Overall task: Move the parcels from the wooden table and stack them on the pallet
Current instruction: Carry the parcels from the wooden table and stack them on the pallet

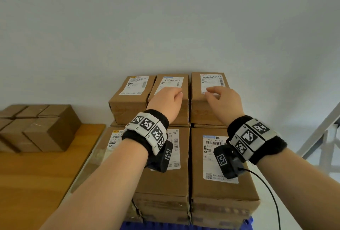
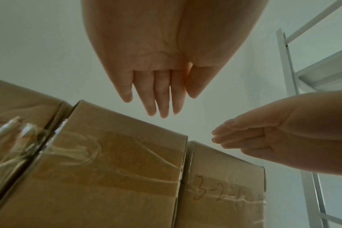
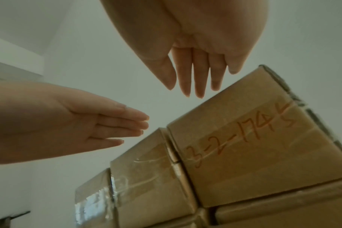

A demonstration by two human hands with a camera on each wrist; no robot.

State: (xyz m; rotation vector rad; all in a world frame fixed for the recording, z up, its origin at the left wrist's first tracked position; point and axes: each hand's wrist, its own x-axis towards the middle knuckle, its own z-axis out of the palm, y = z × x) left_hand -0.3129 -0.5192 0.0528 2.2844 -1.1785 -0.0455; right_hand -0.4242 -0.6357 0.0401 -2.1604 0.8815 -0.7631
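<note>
Brown cardboard parcels wait at frame left on the wooden surface, nearer the empty, loosely spread left hand than the equally slack right hand.

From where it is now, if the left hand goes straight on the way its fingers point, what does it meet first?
Probably the white wall. The left hand hovers open above the middle parcel of the back row, fingers pointing over its top toward the wall. Depth is unclear; slightly lower, it would brush that parcel's top first.

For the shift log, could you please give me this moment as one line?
left hand: open, empty | right hand: open, empty | both above top parcels on pallet stack | more parcels on wooden table
</note>
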